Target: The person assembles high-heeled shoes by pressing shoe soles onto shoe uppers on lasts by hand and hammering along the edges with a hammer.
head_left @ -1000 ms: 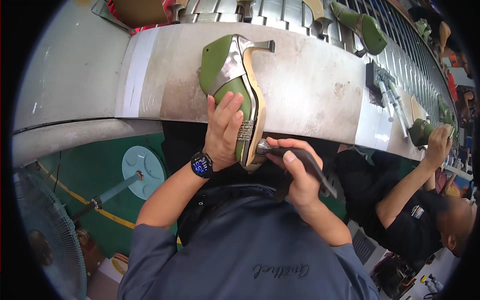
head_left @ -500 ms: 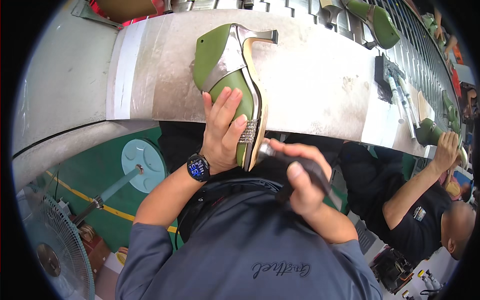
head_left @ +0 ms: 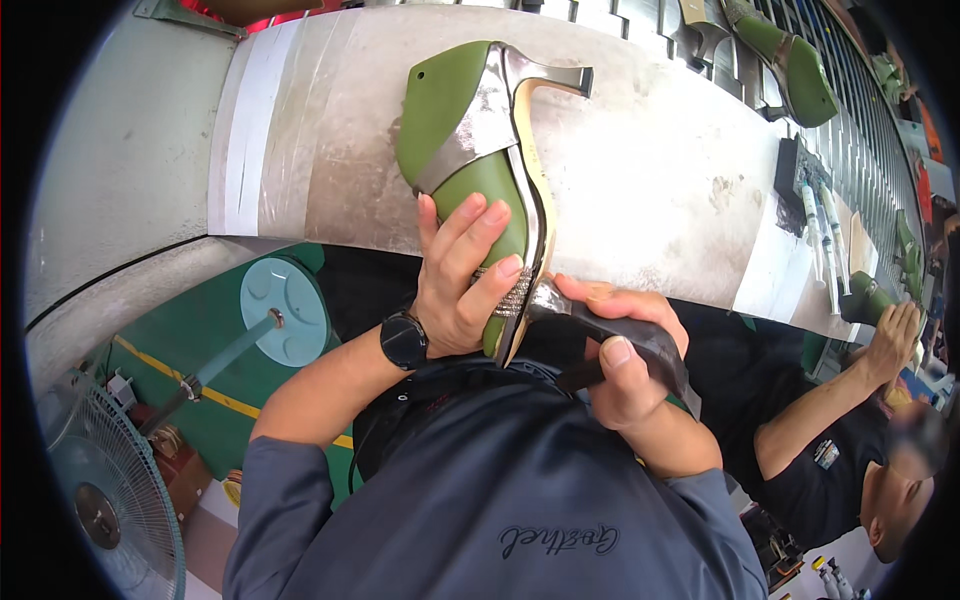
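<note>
A high-heeled sandal (head_left: pixel 488 110) on a green shoe last (head_left: pixel 432 115) lies on its side across the bench edge, heel at the far end and toe toward my body. It has silver straps, a sparkling toe band and a pale sole edge. My left hand (head_left: pixel 460 285), a watch on its wrist, is wrapped over the forefoot and grips it. In my right hand (head_left: pixel 640 350) is a hammer (head_left: pixel 547 298) with a dark handle. Its metal head touches the sole's edge beside the sparkling band.
The pale bench (head_left: pixel 650 170) curves across in front of me. At its right, a black holder (head_left: pixel 790 165) stands by several syringes (head_left: pixel 825 230). Another green last with a shoe (head_left: pixel 805 80) sits on the slatted metal conveyor. A co-worker (head_left: pixel 830 430) is at right; a stool (head_left: pixel 285 310) and fan (head_left: pixel 110 490) are at left.
The hammer head has come up against the sole, where it was blurred in motion before. The shoe and both hands appear slightly farther right as the view shifted.
</note>
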The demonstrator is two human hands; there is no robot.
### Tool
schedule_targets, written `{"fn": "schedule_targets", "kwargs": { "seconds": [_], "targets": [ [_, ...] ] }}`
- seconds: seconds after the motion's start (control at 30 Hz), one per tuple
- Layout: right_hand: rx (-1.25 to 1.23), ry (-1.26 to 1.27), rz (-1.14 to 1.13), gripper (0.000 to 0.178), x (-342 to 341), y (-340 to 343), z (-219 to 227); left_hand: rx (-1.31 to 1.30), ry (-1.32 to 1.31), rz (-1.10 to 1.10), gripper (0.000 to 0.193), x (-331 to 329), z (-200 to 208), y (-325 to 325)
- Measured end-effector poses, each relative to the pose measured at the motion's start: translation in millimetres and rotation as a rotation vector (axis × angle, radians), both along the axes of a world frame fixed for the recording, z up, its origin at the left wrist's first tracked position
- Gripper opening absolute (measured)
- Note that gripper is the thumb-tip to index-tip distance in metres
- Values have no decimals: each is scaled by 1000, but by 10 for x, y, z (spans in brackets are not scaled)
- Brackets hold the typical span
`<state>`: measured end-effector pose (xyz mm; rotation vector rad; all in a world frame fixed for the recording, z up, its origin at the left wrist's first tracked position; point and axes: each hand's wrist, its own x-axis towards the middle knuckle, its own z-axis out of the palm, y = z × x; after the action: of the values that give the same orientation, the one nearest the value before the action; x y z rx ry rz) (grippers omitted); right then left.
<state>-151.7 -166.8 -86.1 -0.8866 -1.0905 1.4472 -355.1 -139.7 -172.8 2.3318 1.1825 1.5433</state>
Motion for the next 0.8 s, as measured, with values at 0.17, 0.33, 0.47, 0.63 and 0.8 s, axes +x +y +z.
{"fn": "schedule_targets", "kwargs": {
  "seconds": [0.17, 0.33, 0.47, 0.63, 0.8],
  "targets": [
    [56, -41, 84, 27, 40, 90, 28, -11, -7, -1, 41, -16, 32, -1],
    [18, 26, 20, 28, -1, -28, -112, -43, 0, -7, 42, -45, 45, -23],
    [45, 69, 9, 30, -15, 33, -110, -48, 17, -21, 44, -58, 49, -22],
    [28, -129, 63, 29, 57, 252, 161, -39, -8, -5, 50, -35, 54, 2],
    [121, -370, 145, 28, 86, 344, 331, -24, -8, 2, 49, -30, 58, 31]
  ]
}}
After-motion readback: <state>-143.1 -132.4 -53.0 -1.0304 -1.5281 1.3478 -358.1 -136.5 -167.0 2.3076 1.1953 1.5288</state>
